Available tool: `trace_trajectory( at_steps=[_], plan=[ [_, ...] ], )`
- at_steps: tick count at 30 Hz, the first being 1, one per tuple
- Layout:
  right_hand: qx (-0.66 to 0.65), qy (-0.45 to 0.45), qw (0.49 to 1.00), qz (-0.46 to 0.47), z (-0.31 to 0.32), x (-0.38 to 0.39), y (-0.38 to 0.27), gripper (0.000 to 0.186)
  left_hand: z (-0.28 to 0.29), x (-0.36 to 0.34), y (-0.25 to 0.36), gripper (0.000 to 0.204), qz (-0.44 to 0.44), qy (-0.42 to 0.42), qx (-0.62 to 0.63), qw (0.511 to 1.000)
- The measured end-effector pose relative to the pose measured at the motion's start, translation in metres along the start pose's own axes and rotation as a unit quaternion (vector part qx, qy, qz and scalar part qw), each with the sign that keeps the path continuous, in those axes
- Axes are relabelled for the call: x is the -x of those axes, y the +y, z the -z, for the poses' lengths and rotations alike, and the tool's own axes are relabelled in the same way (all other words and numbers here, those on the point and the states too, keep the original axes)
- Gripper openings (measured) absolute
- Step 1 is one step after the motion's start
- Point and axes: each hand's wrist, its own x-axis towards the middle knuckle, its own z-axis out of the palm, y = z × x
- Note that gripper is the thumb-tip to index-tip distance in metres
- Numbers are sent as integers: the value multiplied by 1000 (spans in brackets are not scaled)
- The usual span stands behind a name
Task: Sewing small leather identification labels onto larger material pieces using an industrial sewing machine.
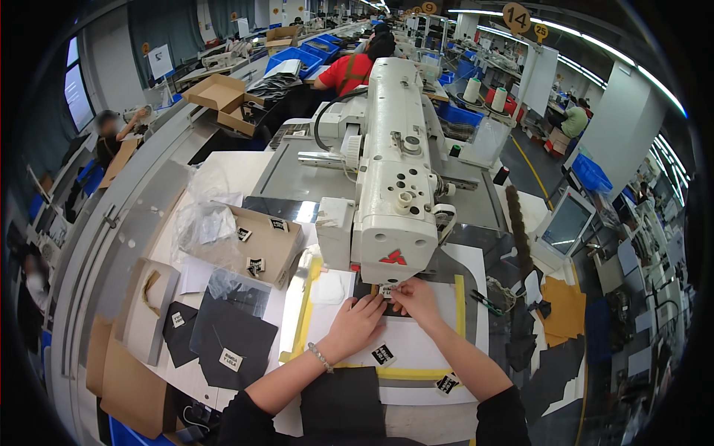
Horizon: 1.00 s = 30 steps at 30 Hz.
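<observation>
Under the head of a white sewing machine (394,230), a small black-and-white label patch (388,291) lies on a dark fabric piece (399,308). My right hand (418,301) pinches the label's right edge between closed fingertips. To its left, my left hand (359,321) rests flat on the work with its fingers stretched out, their tips close to the label. The machine's head partly hides the spot above the label. Below the hands, one loose label (383,355) lies on the white template sheet (353,379) bordered with yellow tape, and another label (447,383) sits near my right forearm.
Left of the machine stands an open cardboard box (294,249) holding several labels, with crumpled clear plastic (204,223) beside it. Dark fabric pieces (253,342) carry labels at the left. On the right are tweezers (485,302), mustard-coloured fabric (563,308) and a small screen (567,227).
</observation>
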Motion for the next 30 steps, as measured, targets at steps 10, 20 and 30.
trace_trajectory(
  at_steps=[10, 20, 30],
  plan=[
    [28, -30, 999, -34, 6, -12, -3, 13, -4, -2, 3, 55, -18, -18, -44, 999],
    [328, 62, 923, 189, 9, 3, -11, 11, -12, -16, 13, 58, 18, -29, -49, 998],
    [496, -13, 763, 414, 40, 27, 10, 29, -19, -15, 2, 70, 11, -14, -36, 999]
  ],
)
